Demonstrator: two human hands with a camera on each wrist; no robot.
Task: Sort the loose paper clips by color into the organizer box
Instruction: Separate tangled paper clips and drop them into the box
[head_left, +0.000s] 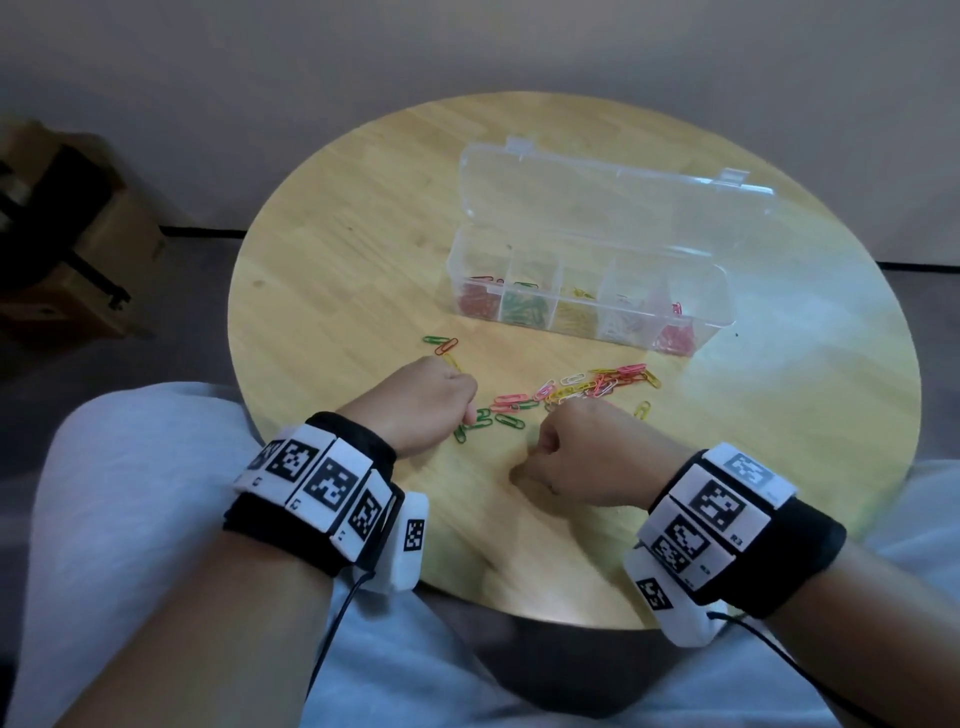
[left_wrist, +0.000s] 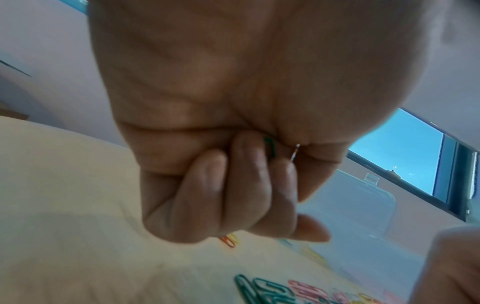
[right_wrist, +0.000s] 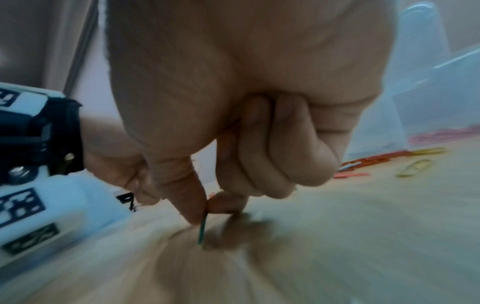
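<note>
Head view dim at edges; round table (head_left: 363, 218) lit brightest in middle, pale glare right of organizer box (head_left: 587, 291). Soft shadows under both hands on table. Frame corners curved, smeared. Left wrist view: left hand (left_wrist: 233, 123) close, soft; bright blue window (left_wrist: 397, 152) behind it; clips below blurred. Right wrist view: heavy motion blur across table; right hand (right_wrist: 246, 102) slightly soft.
</note>
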